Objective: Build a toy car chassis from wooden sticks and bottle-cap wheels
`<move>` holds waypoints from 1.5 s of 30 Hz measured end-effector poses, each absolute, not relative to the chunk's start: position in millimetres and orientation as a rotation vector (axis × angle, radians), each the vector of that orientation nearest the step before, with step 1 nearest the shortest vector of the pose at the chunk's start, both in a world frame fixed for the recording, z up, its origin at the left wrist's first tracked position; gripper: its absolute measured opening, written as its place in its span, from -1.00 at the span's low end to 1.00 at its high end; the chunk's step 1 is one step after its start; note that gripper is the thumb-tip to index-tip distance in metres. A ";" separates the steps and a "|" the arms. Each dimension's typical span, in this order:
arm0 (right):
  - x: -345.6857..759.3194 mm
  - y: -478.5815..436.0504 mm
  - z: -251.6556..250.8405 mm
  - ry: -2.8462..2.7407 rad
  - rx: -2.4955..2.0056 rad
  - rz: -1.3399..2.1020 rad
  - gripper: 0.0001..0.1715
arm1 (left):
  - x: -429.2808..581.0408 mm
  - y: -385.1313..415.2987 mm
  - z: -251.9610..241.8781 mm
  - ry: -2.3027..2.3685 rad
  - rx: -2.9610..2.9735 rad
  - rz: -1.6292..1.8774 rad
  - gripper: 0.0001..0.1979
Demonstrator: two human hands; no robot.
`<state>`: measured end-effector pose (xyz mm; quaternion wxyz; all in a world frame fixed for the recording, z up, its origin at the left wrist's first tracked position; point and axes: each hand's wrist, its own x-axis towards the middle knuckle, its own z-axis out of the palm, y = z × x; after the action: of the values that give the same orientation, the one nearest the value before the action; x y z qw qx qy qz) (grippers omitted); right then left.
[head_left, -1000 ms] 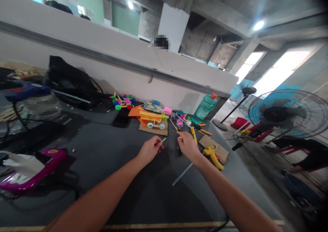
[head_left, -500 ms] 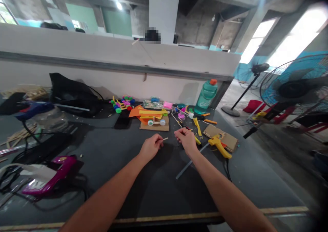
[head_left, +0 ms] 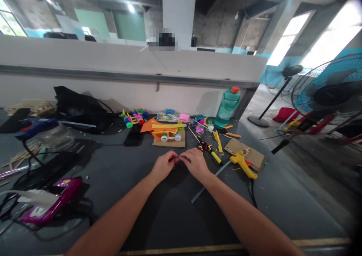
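Observation:
My left hand (head_left: pixel 164 167) is closed in a pinch on a short, pale thin stick (head_left: pixel 179 158), mostly hidden by the fingers. My right hand (head_left: pixel 196 165) meets it fingertip to fingertip, pinching the stick's other end. Just beyond the hands, a small axle piece with white wheels (head_left: pixel 171 138) rests on a cardboard piece (head_left: pixel 181 142), beside yellow strips (head_left: pixel 166 126) and orange sheets (head_left: pixel 147 126). To the right of my right hand lie yellow-and-black handled cutters (head_left: pixel 215 157) and a yellow glue gun (head_left: pixel 243 165) with a long translucent glue stick (head_left: pixel 202 191).
A green bottle (head_left: pixel 227 108) stands by the low partition (head_left: pixel 127 91). Colourful wheeled toys (head_left: pixel 134 118) and a phone (head_left: pixel 133 138) lie farther back. On the left are a magenta power strip (head_left: pixel 66 192), cables and a blue glue gun (head_left: pixel 36 127). Fans (head_left: pixel 329 93) stand right of the table.
My right hand has moved left to meet my left hand, and its fingers have closed at the stick's free end. The view has shifted slightly.

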<state>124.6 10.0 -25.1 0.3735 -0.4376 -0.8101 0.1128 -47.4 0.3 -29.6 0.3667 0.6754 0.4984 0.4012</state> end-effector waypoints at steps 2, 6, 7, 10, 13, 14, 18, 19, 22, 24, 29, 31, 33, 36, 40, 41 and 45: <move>127.5 13.1 -27.0 -2.014 -1.160 0.286 -0.87 | -48.5 2.6 -29.2 1.304 1.711 1.042 -0.85; 132.8 17.7 -29.5 -1.896 -1.207 0.283 -0.83 | -55.9 9.6 -29.7 1.417 1.643 1.133 -0.78; 133.5 18.2 -29.7 -1.879 -1.210 0.285 -0.83 | -57.8 10.6 -29.9 1.440 1.634 1.147 -0.76; 133.6 18.4 -29.4 -1.857 -1.203 0.291 -0.84 | -60.1 10.2 -29.4 1.472 1.652 1.163 -0.68; 132.0 17.8 -28.8 -1.856 -1.193 0.303 -0.83 | -58.1 7.5 -27.5 1.446 1.708 1.183 -0.77; 131.5 17.8 -28.7 -1.860 -1.191 0.308 -0.83 | -57.2 6.9 -26.9 1.422 1.726 1.195 -0.79; 130.0 18.7 -29.9 -1.898 -1.184 0.325 -0.81 | -55.0 6.9 -27.2 1.331 1.748 1.187 -0.76; 129.7 19.0 -30.3 -1.908 -1.184 0.326 -0.80 | -54.8 7.0 -27.5 1.327 1.724 1.178 -0.77; 128.8 18.6 -31.3 -1.940 -1.187 0.322 -0.79 | -53.1 5.7 -26.9 1.335 1.636 1.176 -0.77; 127.2 16.5 -30.9 -1.963 -1.190 0.308 -0.80 | -50.0 3.4 -24.7 1.332 1.602 1.187 -0.75; 121.8 5.8 -22.1 -2.025 -1.169 0.195 -0.81 | -38.4 -2.6 -20.9 1.191 1.487 1.219 -0.73; 123.5 2.8 -14.2 -2.060 -1.163 0.141 -0.80 | -35.2 -2.6 -22.0 1.157 1.446 1.264 -0.75; 130.0 2.7 -5.1 -2.091 -1.206 0.059 -0.79 | -33.3 -1.1 -23.6 1.116 1.346 1.336 -0.77; 146.2 8.2 4.3 -1.986 -1.483 -0.122 -0.75 | -32.0 2.0 -25.3 1.064 1.157 1.385 -0.75; 161.8 16.6 -1.3 -1.793 -1.985 -0.148 -0.26 | -30.4 3.3 -27.7 1.110 1.221 1.333 -0.76; 162.8 17.4 -4.5 -1.806 -2.058 -0.097 -0.13 | -29.9 3.0 -28.7 1.120 1.270 1.313 -0.76; 161.0 18.0 -12.4 -1.883 -2.238 0.074 0.15 | -28.6 1.2 -32.7 1.158 1.386 1.228 -0.75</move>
<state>161.0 18.0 -12.4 0.1077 -0.7606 -0.6398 0.0253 -28.6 1.2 -32.7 0.4608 0.5631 0.4707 0.4989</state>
